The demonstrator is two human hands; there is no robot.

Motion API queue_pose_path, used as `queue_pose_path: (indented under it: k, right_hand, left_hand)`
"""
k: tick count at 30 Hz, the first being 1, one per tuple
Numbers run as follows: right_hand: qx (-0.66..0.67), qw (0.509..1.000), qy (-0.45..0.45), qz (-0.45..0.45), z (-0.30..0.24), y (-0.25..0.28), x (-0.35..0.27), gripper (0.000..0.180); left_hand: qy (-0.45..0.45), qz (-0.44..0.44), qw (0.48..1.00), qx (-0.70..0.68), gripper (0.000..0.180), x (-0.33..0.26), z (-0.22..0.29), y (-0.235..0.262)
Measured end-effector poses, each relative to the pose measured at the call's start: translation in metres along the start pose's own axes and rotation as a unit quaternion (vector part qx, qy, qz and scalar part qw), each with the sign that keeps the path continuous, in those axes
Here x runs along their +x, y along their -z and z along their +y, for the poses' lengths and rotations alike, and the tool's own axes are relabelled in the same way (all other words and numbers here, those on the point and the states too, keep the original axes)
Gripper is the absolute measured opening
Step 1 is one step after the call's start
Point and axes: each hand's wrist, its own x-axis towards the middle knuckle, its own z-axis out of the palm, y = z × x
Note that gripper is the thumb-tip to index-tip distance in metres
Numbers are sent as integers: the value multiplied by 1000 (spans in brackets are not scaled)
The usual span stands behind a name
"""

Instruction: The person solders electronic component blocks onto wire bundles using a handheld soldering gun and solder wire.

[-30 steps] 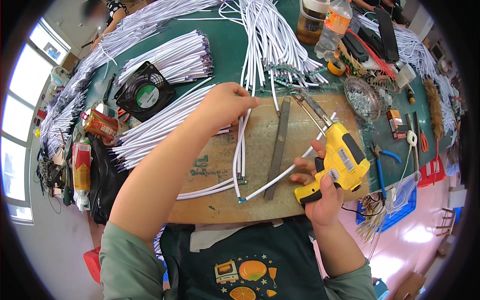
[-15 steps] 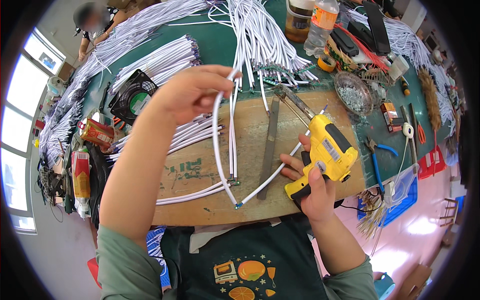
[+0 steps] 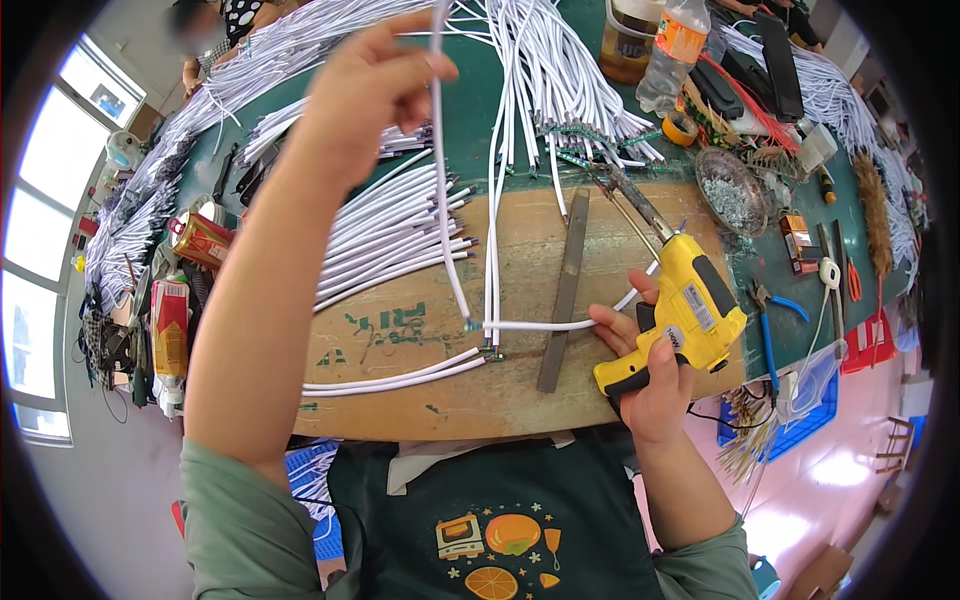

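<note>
My left hand (image 3: 368, 95) is raised at the far left of the board, fingers closed on a white cable (image 3: 446, 210) that hangs down from it. At its lower end, a small green connector piece (image 3: 472, 325) joins it to a second white cable (image 3: 545, 325), which runs right to my other hand. In my right hand (image 3: 655, 405) is a yellow and black soldering gun (image 3: 695, 300), its metal tip pointing up and left; the second cable passes by those fingers. Between the hands, a flat grey metal bar (image 3: 566, 300) lies on the wooden board (image 3: 400, 410).
Bundles of white cables (image 3: 570, 80) cover the back of the green table (image 3: 690, 165). To the right are a metal dish (image 3: 735, 190) of pale bits, a tape roll (image 3: 680, 127), a plastic bottle (image 3: 672, 60) and blue-handled pliers (image 3: 768, 335). Cans and cartons stand left. Another person (image 3: 205, 45) sits far left.
My left hand has moved up and away, lifting its cable. The joint between the cables has risen off the board's near part, and the second cable lies more level. My right hand still holds the soldering gun.
</note>
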Motion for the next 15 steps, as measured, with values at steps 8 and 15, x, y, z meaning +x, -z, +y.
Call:
queue_pose_path:
  k: [8,15]
  right_hand:
    - [23,999,24,40,3,4,-1,59]
    - [40,995,48,80,-2,13,-3,58]
  left_hand:
    - [186,17,970,154,43,-41,-49,-33]
    - [52,-34,910,411,18,-101,-36,-34]
